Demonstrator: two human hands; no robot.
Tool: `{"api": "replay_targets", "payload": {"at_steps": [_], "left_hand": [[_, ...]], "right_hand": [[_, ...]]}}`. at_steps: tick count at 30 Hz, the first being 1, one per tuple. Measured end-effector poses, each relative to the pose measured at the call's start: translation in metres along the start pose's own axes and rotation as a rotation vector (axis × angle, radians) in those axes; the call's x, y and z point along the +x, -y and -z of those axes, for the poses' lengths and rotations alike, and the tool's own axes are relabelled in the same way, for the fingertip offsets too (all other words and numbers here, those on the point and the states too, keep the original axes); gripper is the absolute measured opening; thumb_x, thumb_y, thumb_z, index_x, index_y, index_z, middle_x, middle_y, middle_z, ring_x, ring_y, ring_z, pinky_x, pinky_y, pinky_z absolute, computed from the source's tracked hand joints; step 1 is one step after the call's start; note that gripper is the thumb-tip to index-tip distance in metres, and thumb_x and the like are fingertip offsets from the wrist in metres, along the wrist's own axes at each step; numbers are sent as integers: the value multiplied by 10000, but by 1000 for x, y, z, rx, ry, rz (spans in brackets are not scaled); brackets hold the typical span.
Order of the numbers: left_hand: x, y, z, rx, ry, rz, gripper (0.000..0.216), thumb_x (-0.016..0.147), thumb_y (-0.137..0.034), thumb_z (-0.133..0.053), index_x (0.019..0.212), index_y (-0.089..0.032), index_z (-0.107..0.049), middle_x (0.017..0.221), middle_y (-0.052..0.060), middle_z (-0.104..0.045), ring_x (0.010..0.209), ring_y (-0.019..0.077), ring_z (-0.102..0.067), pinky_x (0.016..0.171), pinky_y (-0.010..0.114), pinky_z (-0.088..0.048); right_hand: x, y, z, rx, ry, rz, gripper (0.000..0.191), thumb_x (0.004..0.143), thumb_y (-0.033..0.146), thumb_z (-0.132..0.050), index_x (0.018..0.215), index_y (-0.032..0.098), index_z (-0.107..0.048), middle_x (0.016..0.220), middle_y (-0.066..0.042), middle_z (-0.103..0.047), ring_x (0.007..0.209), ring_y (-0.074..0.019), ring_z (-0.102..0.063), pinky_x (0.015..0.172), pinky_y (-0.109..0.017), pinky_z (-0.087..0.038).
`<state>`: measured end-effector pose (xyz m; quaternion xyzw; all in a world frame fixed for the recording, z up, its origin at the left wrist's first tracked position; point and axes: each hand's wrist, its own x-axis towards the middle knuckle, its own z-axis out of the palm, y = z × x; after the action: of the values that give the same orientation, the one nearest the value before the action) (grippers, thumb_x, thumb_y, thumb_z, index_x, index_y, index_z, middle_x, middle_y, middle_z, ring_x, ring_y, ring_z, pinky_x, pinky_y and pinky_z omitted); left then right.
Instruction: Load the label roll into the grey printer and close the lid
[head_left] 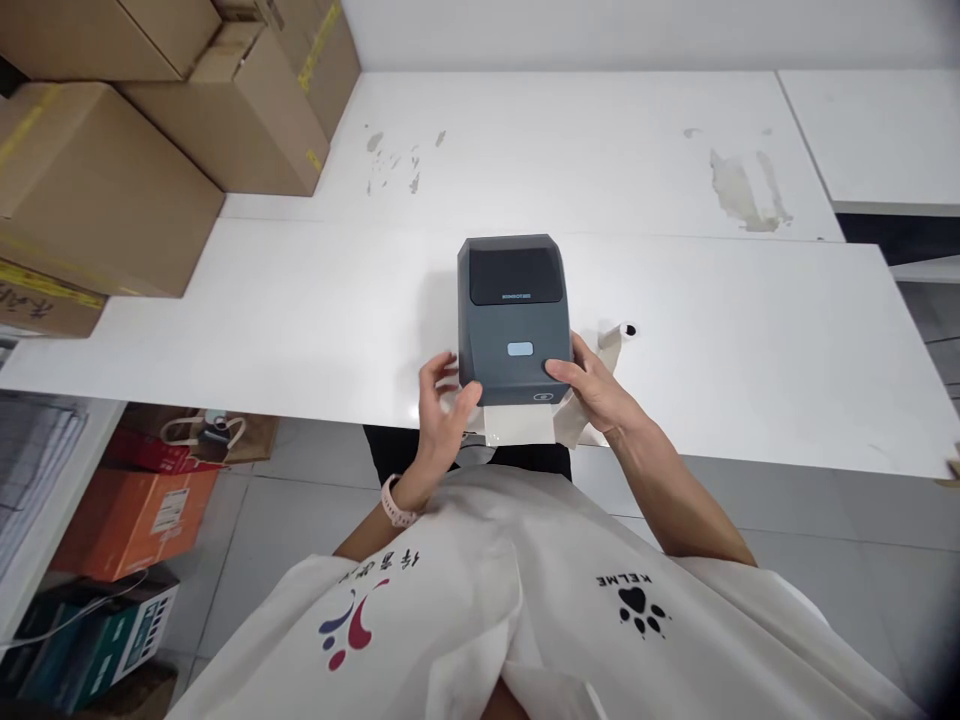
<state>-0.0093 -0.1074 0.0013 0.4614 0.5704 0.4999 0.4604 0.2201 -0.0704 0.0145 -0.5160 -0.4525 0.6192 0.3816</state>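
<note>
A dark grey label printer (514,330) with a black window at its far end and a light oblong button sits in front of me near the table's front edge. White label paper (519,425) comes out of its near side and hangs over the edge. My right hand (596,388) grips the printer's right side, thumb on the top near the front corner, other fingers partly hidden. At the left front corner, my left hand (444,415) has its fingers apart, the thumb at the corner. A small paper roll (616,335) lies right of the printer, its strip trailing behind my right hand.
Cardboard boxes (97,190) are stacked on the left of the white table (322,300). Below, at left, an orange box (139,515) and teal boxes (97,645) stand by a shelf. A second white surface (885,130) adjoins at the far right.
</note>
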Motion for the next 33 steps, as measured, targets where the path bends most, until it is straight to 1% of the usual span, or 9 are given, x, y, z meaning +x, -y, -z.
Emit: {"api": "replay_targets", "payload": {"at_steps": [2, 5, 7, 10, 19, 22, 25, 29, 33], "left_hand": [[-19, 5, 3, 24, -91, 32, 305, 883, -539, -675, 935, -243, -627, 926, 22, -648, 827, 155, -590, 746, 301, -493], [-34, 4, -1, -6, 212, 184, 453, 880, -533, -658, 617, -205, -491, 608, -32, -449, 596, 105, -408, 587, 271, -361], [-35, 0, -8, -93, 357, 318, 513, 828, -556, -702, 575, -206, -425, 558, -54, -368, 539, 84, -330, 537, 265, -287], [-32, -6, -17, -229, 336, 413, 539, 770, -565, -742, 587, -215, -375, 551, -82, -279, 502, 59, -234, 504, 256, -207], [-20, 8, 9, -77, 251, 137, 493, 927, -517, -581, 559, -196, -516, 549, -33, -449, 534, 96, -397, 542, 270, -333], [-9, 10, 17, -59, 57, 32, 386, 941, -494, -589, 689, -205, -629, 634, -21, -540, 574, 107, -457, 566, 267, -389], [1, 7, 14, 3, -40, -89, 301, 947, -508, -604, 1055, -251, -716, 1046, 41, -709, 891, 163, -644, 796, 307, -529], [1, 2, -1, 54, 101, -159, 589, 976, -538, -566, 1527, -360, -456, 1650, 51, -418, 1532, 278, -383, 1235, 463, -380], [-8, 3, -6, -5, 190, -107, 675, 1014, -531, -499, 1629, -402, -251, 1761, 12, -202, 1630, 280, -203, 1325, 482, -256]], "right_hand": [[0, 0, -1, 28, 2, 2, 855, 767, 594, -778, 1499, 312, -438, 1595, -83, -519, 1468, -337, -503, 1226, -585, -434], [-1, -1, -3, 53, -6, 3, 847, 771, 576, -784, 1499, 313, -441, 1589, -79, -530, 1461, -341, -511, 1227, -586, -431], [-2, -1, -3, 48, -12, 11, 839, 775, 569, -782, 1502, 323, -444, 1586, -70, -535, 1456, -345, -515, 1225, -593, -431], [-3, 0, -5, 38, -23, 13, 841, 783, 556, -769, 1518, 318, -437, 1570, -76, -552, 1451, -344, -521, 1224, -596, -431], [14, 16, -19, -165, -145, 133, 1086, 841, 575, -709, 1672, 380, -37, 1708, -37, -315, 1525, -308, -414, 1211, -515, -468], [17, 21, -20, -123, -147, 111, 1154, 789, 555, -780, 1672, 401, -53, 1684, -35, -353, 1499, -328, -435, 1205, -530, -465], [20, 27, -18, -130, -162, 95, 1250, 719, 529, -850, 1677, 373, -62, 1642, -70, -414, 1439, -352, -495, 1194, -542, -464], [22, 27, -15, -164, -174, 100, 1311, 676, 580, -878, 1680, 341, -71, 1620, -95, -445, 1427, -365, -511, 1198, -552, -454], [9, 7, -16, -185, -217, 167, 980, 853, 706, -656, 1655, 401, -181, 1709, -2, -324, 1575, -309, -333, 1277, -533, -355]]}}
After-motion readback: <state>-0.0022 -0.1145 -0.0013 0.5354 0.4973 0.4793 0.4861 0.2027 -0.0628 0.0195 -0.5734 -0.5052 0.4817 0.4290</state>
